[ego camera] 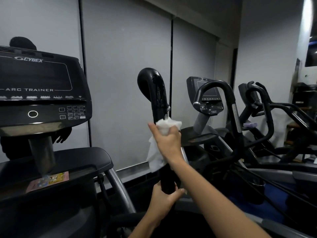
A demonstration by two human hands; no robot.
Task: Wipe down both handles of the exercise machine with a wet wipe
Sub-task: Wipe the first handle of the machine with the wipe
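gripping wet wipe [167,128] under right fingers [173,133]

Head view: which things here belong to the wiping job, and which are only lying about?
Job: wet wipe, handle, right hand gripping the wipe, left hand holding the handle lower down.
Lying about: console, colourful packet, neighbouring machine.

Right hand [169,140] wraps wet wipe [164,127] around black handle [157,90]; left hand [163,200] grips it lower down.
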